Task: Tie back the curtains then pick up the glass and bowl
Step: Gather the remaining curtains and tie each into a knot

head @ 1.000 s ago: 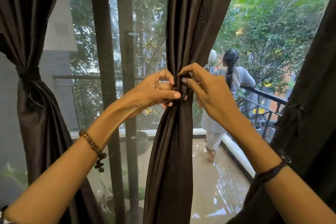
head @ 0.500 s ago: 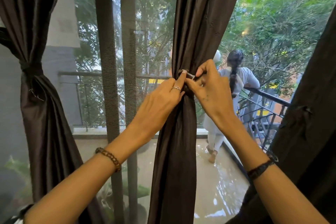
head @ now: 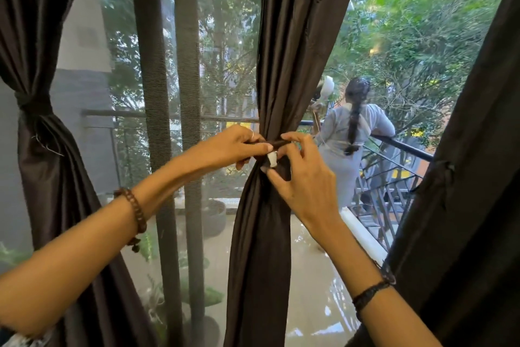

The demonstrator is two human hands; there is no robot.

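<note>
Since half a second ago the left hand (head: 239, 146) is turning palm-down and drawing the dark tie band (head: 277, 144) out level, while the right hand (head: 302, 177) is dropping just below it. The left grip is clamping the band's end between thumb and fingers; the right grip is pinching together on the small white tab (head: 272, 159) at the band's other end, right beneath the left thumb. Both grips are sitting on the gathered waist of the middle curtain (head: 261, 234), which is hanging bunched above and below them. The cloth is looking soft, light and slippery, so it is probably best taken at this narrow waist, with the band kept taut. The left curtain (head: 42, 149) is already hanging tied. Glass and bowl are not showing.
</note>
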